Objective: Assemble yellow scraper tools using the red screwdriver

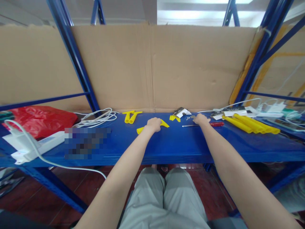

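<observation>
Head view, yellow T-shaped piece (164,124) under left grip (154,124)

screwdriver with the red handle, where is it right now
In the head view, the red-handled screwdriver lies on the right side of the blue shelf, its handle between the right hand and the row of yellow tubes.

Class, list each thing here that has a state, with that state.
Left hand: closed over a yellow piece
Right hand: lowered, grip unclear
Screwdriver: lying flat
Yellow T-shaped pair: lying side by side
Yellow tubes: lying side by side
White cable: loosely coiled
Red bag: crumpled
Cardboard: standing upright
Pixelated item: cannot tell
</observation>
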The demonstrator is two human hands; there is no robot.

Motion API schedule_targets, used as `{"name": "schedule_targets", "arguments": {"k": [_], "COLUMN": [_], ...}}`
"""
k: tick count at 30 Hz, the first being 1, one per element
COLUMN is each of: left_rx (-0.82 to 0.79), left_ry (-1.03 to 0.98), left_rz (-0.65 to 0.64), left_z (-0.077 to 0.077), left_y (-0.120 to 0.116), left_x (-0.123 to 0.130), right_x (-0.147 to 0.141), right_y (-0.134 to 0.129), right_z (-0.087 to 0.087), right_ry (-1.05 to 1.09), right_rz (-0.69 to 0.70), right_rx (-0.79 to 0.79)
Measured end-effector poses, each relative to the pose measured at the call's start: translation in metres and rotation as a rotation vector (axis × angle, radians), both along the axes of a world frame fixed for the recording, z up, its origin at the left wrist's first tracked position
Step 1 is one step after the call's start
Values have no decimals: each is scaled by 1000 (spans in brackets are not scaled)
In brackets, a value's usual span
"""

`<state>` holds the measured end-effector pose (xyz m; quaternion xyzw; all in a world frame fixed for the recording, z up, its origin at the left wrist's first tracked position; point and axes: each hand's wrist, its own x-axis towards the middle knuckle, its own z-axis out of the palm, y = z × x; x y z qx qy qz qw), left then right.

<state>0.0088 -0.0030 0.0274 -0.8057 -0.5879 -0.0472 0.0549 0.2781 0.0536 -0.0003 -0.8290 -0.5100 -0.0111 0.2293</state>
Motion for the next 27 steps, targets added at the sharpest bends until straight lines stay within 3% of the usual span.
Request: {"name": "schedule_targets", "arguments": {"k": [2, 5, 16, 27], "left_rx": [-15, -57, 47, 54], "left_ry": [18, 38, -86, -173], "left_rz": [-13, -47, -114, -165], "left_z": [3, 6, -17, -22], "left_y": [-1, -1, 7, 12], "left_x": [-1, -5, -16, -16], "right_x": [-7, -14, -4, -3], "right_y": [1, -2, -16, -24], "right_z": [2, 7, 9, 7], "right_ry": [17, 45, 213, 263], "right_rz": [-97, -138, -79, -50], "right_rx": [-87, -97, -74, -10]}}
